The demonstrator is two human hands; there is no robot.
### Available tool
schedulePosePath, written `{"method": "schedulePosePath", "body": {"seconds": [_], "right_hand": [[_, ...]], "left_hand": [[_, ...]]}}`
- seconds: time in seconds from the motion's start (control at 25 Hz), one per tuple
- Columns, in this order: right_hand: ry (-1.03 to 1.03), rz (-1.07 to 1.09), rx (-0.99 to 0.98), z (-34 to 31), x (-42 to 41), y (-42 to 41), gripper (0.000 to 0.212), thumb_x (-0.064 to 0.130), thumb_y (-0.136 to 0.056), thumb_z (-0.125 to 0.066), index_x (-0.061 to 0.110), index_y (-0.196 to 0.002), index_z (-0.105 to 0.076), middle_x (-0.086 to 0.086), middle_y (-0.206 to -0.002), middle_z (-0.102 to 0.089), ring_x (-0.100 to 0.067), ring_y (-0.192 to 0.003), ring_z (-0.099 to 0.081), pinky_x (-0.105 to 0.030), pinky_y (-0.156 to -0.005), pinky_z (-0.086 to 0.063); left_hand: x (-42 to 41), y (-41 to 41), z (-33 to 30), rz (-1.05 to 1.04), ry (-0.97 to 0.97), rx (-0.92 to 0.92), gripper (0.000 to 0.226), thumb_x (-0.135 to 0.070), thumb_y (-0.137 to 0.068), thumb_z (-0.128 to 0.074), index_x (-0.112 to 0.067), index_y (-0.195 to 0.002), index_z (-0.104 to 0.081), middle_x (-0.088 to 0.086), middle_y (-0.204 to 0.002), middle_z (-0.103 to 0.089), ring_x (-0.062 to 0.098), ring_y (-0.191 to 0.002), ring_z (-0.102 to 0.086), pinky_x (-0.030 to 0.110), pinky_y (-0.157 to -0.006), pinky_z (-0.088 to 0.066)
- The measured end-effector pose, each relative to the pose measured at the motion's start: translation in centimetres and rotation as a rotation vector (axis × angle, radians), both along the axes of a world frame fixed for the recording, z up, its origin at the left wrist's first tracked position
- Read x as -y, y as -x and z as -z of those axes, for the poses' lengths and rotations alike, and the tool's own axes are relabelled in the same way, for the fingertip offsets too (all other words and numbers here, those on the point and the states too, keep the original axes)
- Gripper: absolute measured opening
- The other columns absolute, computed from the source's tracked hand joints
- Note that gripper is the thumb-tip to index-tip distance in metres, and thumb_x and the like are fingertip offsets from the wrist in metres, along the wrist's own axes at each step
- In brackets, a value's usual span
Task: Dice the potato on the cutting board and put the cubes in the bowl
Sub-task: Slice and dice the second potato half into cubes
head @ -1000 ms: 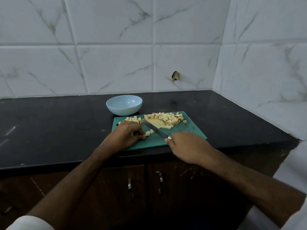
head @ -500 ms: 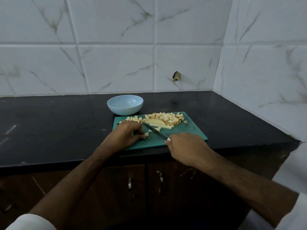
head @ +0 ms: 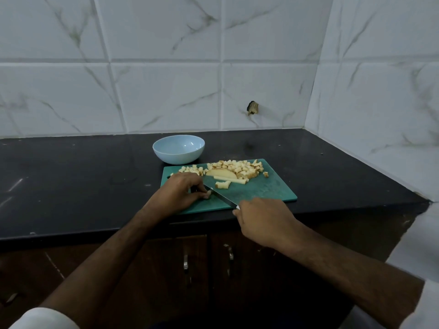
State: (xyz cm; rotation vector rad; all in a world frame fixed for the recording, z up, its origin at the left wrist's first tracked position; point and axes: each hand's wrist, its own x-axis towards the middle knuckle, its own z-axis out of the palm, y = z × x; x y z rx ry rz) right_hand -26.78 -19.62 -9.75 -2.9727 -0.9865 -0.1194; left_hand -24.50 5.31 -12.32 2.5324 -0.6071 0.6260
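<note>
A green cutting board (head: 266,191) lies on the black counter. Along its far edge sits a heap of potato cubes (head: 237,168), with a potato slice (head: 219,173) and a few long potato strips (head: 229,180) in front of it. My left hand (head: 180,192) rests on the board's left part and pinches a small potato piece (head: 208,194) under its fingertips. My right hand (head: 261,219) grips a knife (head: 219,194) by its hidden handle. The blade lies against that piece, right beside my left fingers. A light blue bowl (head: 178,149) stands behind the board with nothing in it.
The black counter (head: 78,184) stretches far to the left and ends at a tiled wall (head: 380,115) on the right. Below the counter's front edge are dark wooden cabinet doors (head: 206,262) with metal handles.
The knife blade has shifted left, closer to my left fingers. A few freshly cut cubes now lie to the right of the blade. My left hand has stayed in place.
</note>
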Motion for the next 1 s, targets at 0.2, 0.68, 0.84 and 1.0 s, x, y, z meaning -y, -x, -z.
{"method": "schedulePosePath", "body": {"seconds": [0.2, 0.68, 0.84, 1.0], "right_hand": [[-0.111, 0.039, -0.067, -1.1, 0.3, -0.6, 0.036, 0.046, -0.109, -0.032, 0.024, -0.091, -0.054, 0.006, -0.080, -0.054, -0.009, -0.071, -0.053, -0.030, -0.060, -0.038], [-0.045, -0.025, -0.140, 0.0, 0.3, -0.2, 0.034, 0.047, -0.108, -0.035, 0.024, -0.090, -0.051, 0.004, -0.082, -0.056, -0.010, -0.071, -0.054, -0.030, -0.062, -0.041], [0.094, -0.113, 0.084, -0.7, 1.2, -1.0, 0.034, 0.048, -0.109, -0.031, 0.024, -0.094, -0.050, 0.007, -0.073, -0.048, -0.005, -0.061, -0.043, -0.030, -0.057, -0.033], [0.170, -0.131, 0.229, -1.9, 2.6, -3.3, 0.038, 0.052, -0.108, -0.026, 0.025, -0.106, -0.052, 0.008, -0.071, -0.046, -0.004, -0.059, -0.041, -0.027, -0.052, -0.028]], "left_hand": [[0.1, 0.2, -0.2, -0.042, 0.004, 0.000, 0.013, -0.029, -0.080, -0.083, -0.022, -0.079, -0.071, -0.014, -0.078, -0.067, 0.004, -0.079, -0.059, 0.014, -0.064, -0.042], [-0.4, -0.3, 0.3, -0.038, -0.061, 0.078, 0.017, -0.033, -0.081, -0.081, -0.024, -0.088, -0.068, -0.015, -0.089, -0.062, 0.003, -0.084, -0.055, 0.026, -0.072, -0.046], [-0.5, -0.7, 0.4, 0.003, -0.201, 0.038, 0.025, -0.030, -0.088, -0.072, -0.032, -0.113, -0.070, -0.011, -0.114, -0.058, 0.010, -0.110, -0.052, 0.039, -0.093, -0.045], [-0.6, -0.9, 0.6, -0.089, -0.098, 0.018, 0.032, -0.027, -0.088, -0.073, -0.033, -0.118, -0.065, -0.015, -0.114, -0.055, 0.005, -0.106, -0.052, 0.047, -0.093, -0.045]]}}
